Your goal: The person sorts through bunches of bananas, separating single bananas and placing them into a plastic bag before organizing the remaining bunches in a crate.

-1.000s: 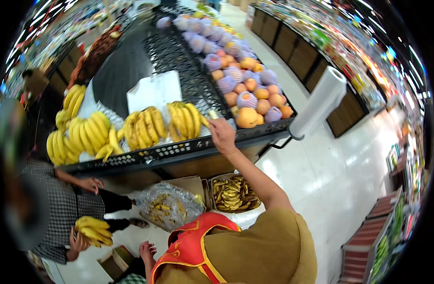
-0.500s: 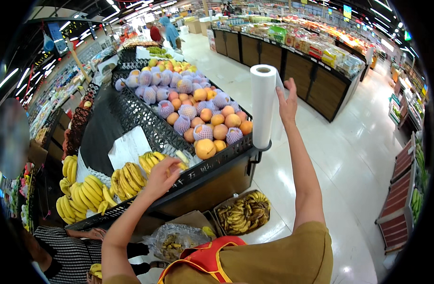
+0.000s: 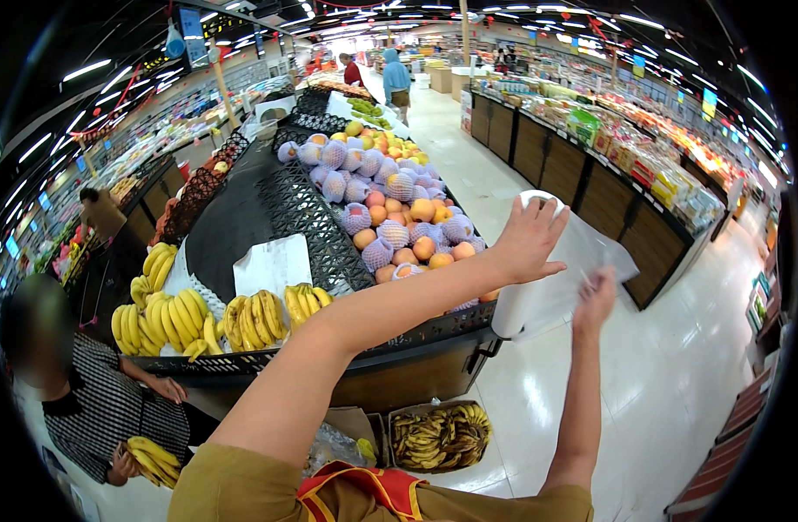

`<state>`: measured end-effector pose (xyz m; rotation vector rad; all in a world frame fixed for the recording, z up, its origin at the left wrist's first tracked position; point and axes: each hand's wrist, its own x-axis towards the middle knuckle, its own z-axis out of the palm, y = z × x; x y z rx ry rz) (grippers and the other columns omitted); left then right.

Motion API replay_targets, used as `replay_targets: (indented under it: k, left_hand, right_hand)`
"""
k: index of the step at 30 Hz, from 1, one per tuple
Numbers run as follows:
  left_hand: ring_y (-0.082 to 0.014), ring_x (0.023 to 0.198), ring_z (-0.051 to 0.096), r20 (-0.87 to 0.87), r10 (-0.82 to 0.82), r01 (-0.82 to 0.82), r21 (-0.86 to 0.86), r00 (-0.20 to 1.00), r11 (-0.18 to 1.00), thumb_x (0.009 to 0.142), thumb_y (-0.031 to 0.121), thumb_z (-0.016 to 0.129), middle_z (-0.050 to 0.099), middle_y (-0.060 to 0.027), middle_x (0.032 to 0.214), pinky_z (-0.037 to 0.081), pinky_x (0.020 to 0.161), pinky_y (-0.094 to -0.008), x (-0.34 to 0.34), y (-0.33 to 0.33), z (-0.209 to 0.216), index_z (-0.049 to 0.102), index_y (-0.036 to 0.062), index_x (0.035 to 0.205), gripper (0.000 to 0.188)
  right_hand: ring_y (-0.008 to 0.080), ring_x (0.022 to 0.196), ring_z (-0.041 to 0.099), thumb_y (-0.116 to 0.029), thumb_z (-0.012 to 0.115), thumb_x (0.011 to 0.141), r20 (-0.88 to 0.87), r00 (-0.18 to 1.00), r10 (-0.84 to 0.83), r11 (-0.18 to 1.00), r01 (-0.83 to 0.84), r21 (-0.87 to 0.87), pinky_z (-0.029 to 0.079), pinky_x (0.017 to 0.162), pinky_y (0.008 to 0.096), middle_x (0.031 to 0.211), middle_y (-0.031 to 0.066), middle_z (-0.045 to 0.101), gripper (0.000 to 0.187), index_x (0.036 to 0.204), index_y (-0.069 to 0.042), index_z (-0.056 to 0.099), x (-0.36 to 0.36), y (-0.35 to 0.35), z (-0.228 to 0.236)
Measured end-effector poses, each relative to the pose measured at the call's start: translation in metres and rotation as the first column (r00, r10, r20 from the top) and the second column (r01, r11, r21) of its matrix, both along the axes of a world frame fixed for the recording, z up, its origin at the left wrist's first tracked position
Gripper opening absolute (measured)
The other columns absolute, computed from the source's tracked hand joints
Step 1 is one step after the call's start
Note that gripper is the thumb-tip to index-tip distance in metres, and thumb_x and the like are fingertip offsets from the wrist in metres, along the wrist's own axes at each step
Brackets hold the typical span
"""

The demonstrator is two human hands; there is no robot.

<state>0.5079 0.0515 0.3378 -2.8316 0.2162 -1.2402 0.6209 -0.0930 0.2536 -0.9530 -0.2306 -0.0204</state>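
Far left: another person [image 3: 112,404] in a dark checked shirt stands beside the stand, one hand under a bunch of bananas [image 3: 155,459].

Black display stand [image 3: 234,187]: yellow banana bunches [image 3: 180,320] line its near left edge; a white sheet [image 3: 273,264] lies behind them. On the floor before the stand, a crumpled clear plastic bag [image 3: 327,451] is partly hidden by the wearer's left arm; just right of it, an open carton [image 3: 441,438] holds browned bananas.

Centre: round fruit [image 3: 395,235], some in lilac foam nets, is heaped on the stand.

Right of the fruit, at the stand's near right corner: white roll of plastic film [image 3: 509,315], upright, slightly tilted. Left hand [image 3: 531,241] lies across its upper part, left forearm crossing in front of the stand. Fingers open and spread, thumb pointing right; contact with the roll cannot be confirmed.

A translucent sheet of film [image 3: 610,250] extends rightward off the roll. Right hand [image 3: 596,300] is raised at its lower part, blurred; fingers look bent, but whether they grip the film cannot be told.

Behind, farther right: wood-fronted counter [image 3: 560,170] stacked with packaged goods.
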Motion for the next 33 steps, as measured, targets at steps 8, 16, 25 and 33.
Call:
replay_targets:
  k: [8, 16, 25, 33]
  left_hand:
    - [-0.0315, 0.11, 0.045, -0.032, 0.074, -0.075, -0.041, 0.997, 0.996, 0.07, 0.045, 0.066, 0.045, -0.0146, 0.115, 0.037, 0.088, -0.0507, 0.015, 0.018, 0.008, 0.051, 0.0059, 0.109, 0.057]
    - [-0.0296, 0.083, 0.059, -0.034, -0.163, 0.149, -0.247, 0.986, 0.958, 0.059, 0.045, 0.073, 0.053, -0.0082, 0.103, 0.048, 0.072, -0.0402, 0.025, 0.043, 0.009, 0.064, 0.0089, 0.091, 0.049]
    - [-0.0278, 0.09, 0.06, -0.001, -0.226, 0.216, -0.291, 0.974, 0.932, 0.062, 0.047, 0.069, 0.053, -0.0076, 0.12, 0.049, 0.075, -0.0376, 0.034, 0.057, 0.023, 0.064, 0.0074, 0.093, 0.051]
    - [-0.0286, 0.099, 0.055, -0.114, -0.178, 0.132, -0.326, 0.977, 0.936, 0.06, 0.046, 0.071, 0.049, -0.0108, 0.122, 0.047, 0.08, -0.0369, 0.035, 0.068, -0.002, 0.055, 0.0038, 0.102, 0.062]
  right_hand:
    - [0.0053, 0.054, 0.034, -0.039, 0.054, 0.089, 0.017, 0.996, -0.091, 0.985, 0.093, -0.146, 0.026, 0.047, 0.0236, 0.063, -0.007, 0.038, 0.033, 0.071, -0.012, 0.046, 0.011, -0.054, -0.065]
    - [0.0119, 0.053, 0.034, -0.038, 0.051, 0.09, 0.062, 0.958, -0.279, 0.714, 0.25, -0.654, 0.032, 0.048, 0.0323, 0.056, 0.0004, 0.04, 0.046, 0.064, 0.0, 0.049, 0.083, -0.022, -0.194]
    - [0.0325, 0.057, 0.056, -0.032, 0.052, 0.087, 0.147, 0.873, -0.465, 0.185, 0.259, -0.948, 0.043, 0.053, 0.0451, 0.063, 0.0188, 0.06, 0.043, 0.07, 0.007, 0.059, 0.084, -0.197, -0.522]
    - [0.0313, 0.064, 0.059, -0.026, 0.057, 0.081, -0.047, 0.915, -0.4, -0.355, -0.202, -0.913, 0.045, 0.058, 0.0431, 0.071, 0.0172, 0.061, 0.03, 0.075, 0.002, 0.058, -0.133, -0.268, -0.54]
